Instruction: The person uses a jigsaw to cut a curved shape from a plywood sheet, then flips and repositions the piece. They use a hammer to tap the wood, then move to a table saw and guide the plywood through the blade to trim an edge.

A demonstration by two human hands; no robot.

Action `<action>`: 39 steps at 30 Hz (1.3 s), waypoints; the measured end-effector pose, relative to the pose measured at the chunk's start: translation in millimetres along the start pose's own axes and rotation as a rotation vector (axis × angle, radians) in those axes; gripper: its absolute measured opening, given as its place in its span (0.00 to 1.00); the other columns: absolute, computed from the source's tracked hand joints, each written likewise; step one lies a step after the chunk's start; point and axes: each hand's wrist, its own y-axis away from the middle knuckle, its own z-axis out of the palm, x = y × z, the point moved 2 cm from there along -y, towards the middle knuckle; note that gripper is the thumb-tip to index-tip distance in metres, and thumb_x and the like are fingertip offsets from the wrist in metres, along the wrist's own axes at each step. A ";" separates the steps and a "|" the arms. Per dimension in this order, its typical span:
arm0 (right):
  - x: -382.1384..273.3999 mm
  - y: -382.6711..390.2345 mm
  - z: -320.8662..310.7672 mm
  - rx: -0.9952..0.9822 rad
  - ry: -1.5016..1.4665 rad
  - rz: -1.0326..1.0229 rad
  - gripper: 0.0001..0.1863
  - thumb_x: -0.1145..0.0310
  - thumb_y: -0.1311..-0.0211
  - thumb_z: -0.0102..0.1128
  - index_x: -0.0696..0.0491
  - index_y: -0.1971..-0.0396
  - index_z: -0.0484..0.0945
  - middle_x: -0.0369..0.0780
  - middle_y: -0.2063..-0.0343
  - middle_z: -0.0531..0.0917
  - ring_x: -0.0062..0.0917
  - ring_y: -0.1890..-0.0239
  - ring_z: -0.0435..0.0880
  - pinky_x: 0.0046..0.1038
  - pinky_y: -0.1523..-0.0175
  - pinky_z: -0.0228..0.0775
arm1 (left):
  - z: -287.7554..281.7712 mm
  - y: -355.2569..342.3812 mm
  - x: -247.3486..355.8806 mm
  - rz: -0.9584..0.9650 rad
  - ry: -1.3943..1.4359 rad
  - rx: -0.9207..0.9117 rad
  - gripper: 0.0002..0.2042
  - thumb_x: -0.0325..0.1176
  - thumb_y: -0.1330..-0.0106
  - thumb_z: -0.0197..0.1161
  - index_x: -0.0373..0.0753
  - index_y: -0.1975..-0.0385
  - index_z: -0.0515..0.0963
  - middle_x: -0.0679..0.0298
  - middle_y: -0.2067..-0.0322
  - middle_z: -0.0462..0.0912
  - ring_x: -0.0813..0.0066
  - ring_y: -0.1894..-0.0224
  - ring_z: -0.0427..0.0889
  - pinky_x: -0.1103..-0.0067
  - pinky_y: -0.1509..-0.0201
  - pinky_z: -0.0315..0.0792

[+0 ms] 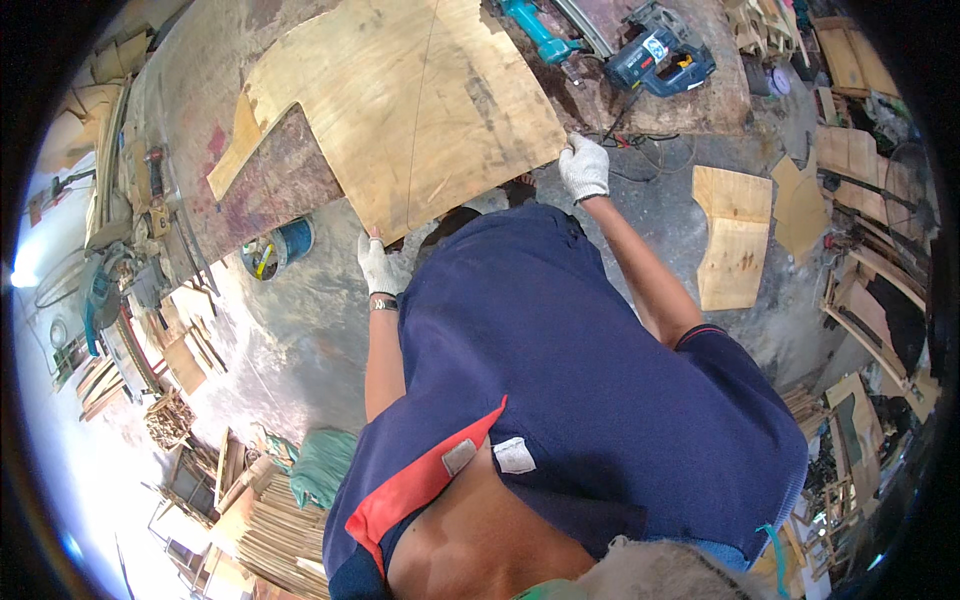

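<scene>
A large pale plywood sheet (373, 100), with a cut notch on its left side and a thin line drawn across it, lies on the stained worktable (180, 120), its near edge toward me. My left hand (380, 265), in a white knit glove with a watch at the wrist, is closed on the sheet's near left corner. My right hand (585, 167), also gloved, grips the near right corner, fingers at the edge. Beyond that right side lie a teal power tool (540, 35) and a dark blue corded jigsaw (655, 65).
A blue bucket (293, 247) stands on the floor below the table's left part. A cut board (732, 240) lies on the floor at right. Saws (97, 300), wood stacks (275, 530) and a green tarp (320, 465) are at left; more boards (860, 165) line the right.
</scene>
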 end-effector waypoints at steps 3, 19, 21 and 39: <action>-9.8 15.3 2.5 0.052 -0.109 -0.061 0.12 0.65 0.41 0.56 0.55 0.67 0.84 0.52 0.67 0.86 0.50 0.59 0.85 0.47 0.52 0.76 | -15.8 -5.2 5.1 0.072 -0.056 -0.002 0.16 0.40 0.24 0.59 0.35 0.45 0.72 0.59 0.53 0.81 0.66 0.52 0.81 0.68 0.55 0.79; -17.0 37.7 24.3 -0.323 0.230 -0.454 0.07 0.70 0.42 0.58 0.55 0.70 0.83 0.51 0.72 0.86 0.47 0.66 0.87 0.47 0.62 0.80 | -53.0 -10.2 77.6 0.469 -1.116 -0.265 0.25 0.27 0.42 0.70 0.35 0.42 0.77 0.51 0.53 0.83 0.60 0.53 0.85 0.68 0.51 0.79; -16.3 39.0 26.7 -0.338 0.256 -0.430 0.07 0.70 0.41 0.57 0.55 0.68 0.82 0.51 0.71 0.86 0.47 0.66 0.88 0.46 0.62 0.80 | -52.3 -9.9 80.4 0.517 -1.261 -0.332 0.23 0.27 0.44 0.70 0.35 0.46 0.78 0.51 0.57 0.82 0.54 0.56 0.84 0.67 0.52 0.78; -27.4 32.8 9.7 -0.456 0.223 -0.413 0.10 0.67 0.44 0.61 0.55 0.64 0.82 0.49 0.68 0.86 0.48 0.63 0.87 0.47 0.60 0.80 | -48.0 -7.4 88.2 0.594 -1.160 -0.360 0.15 0.29 0.42 0.68 0.35 0.55 0.78 0.53 0.64 0.79 0.52 0.62 0.82 0.66 0.56 0.76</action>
